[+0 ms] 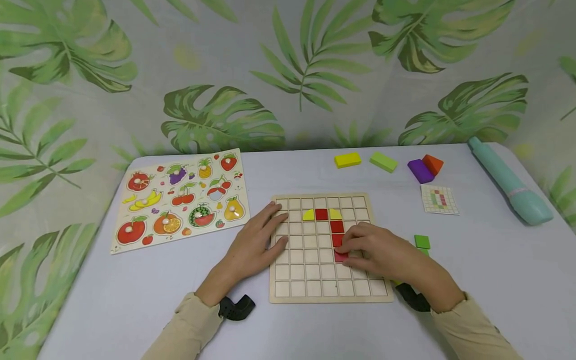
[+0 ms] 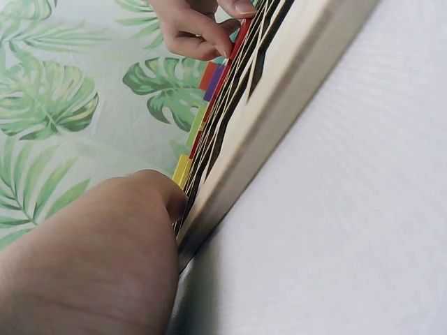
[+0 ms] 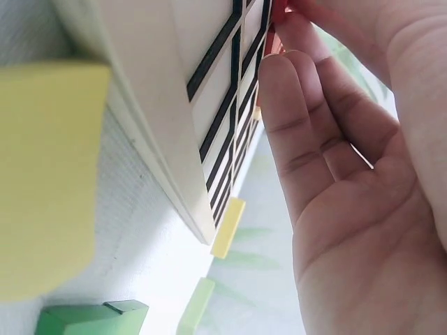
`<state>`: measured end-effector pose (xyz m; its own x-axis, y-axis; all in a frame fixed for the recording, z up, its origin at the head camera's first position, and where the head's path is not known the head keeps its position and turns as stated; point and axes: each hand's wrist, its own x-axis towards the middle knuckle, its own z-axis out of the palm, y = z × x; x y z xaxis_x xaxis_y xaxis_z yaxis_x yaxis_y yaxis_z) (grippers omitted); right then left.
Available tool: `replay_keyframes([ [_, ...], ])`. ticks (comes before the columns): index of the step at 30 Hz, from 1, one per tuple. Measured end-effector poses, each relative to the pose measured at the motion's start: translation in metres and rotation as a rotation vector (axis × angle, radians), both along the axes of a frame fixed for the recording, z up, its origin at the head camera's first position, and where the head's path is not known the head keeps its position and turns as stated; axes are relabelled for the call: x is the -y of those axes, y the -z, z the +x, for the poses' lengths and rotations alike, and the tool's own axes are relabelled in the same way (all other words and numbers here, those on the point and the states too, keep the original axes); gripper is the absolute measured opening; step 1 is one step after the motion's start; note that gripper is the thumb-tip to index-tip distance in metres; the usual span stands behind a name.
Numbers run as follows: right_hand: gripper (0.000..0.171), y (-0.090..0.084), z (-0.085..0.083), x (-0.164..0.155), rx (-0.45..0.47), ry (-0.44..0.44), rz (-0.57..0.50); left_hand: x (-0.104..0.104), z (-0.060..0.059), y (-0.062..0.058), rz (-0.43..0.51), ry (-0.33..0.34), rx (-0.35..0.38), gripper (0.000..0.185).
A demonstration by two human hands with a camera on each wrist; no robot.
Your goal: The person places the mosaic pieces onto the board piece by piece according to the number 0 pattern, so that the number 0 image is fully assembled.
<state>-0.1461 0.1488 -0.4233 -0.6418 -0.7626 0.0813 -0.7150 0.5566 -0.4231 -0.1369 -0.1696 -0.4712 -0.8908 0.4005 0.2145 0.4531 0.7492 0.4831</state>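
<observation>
A wooden grid board [image 1: 310, 295] lies on the white table, with red square tiles [image 1: 337, 227] and two yellow curved tiles [image 1: 308, 215] set in its upper cells. My left hand [image 1: 254, 242] rests on the board's left edge, fingers spread. Over the board's right half, my right hand [image 1: 375, 250] pinches a red square tile [image 1: 341, 257] between thumb and fingertips, at the lower end of the red column. The right wrist view shows the pinched red tile [image 3: 279, 11] only in part. Black wrist gear [image 1: 237, 307] sits below the left hand.
A fruit puzzle board [image 1: 180, 200] lies at the left. Along the back are yellow [image 1: 347, 160], light green [image 1: 383, 162], purple [image 1: 420, 171] and orange blocks [image 1: 433, 164]. A pattern card [image 1: 440, 199] and a teal tapered object [image 1: 510, 182] lie right. Green tiles [image 1: 422, 241] sit beside the right forearm.
</observation>
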Motion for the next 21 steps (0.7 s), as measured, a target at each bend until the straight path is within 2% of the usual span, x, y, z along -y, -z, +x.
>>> replay_keyframes([
  [11, 0.026, -0.005, 0.002, -0.003, 0.036, 0.018, 0.014, -0.001, 0.000, 0.001, 0.001, -0.002, -0.002, 0.051],
  [21, 0.024, -0.013, 0.004, -0.037, 0.055, 0.132, -0.003, -0.001, 0.000, 0.000, 0.003, 0.003, -0.007, 0.051],
])
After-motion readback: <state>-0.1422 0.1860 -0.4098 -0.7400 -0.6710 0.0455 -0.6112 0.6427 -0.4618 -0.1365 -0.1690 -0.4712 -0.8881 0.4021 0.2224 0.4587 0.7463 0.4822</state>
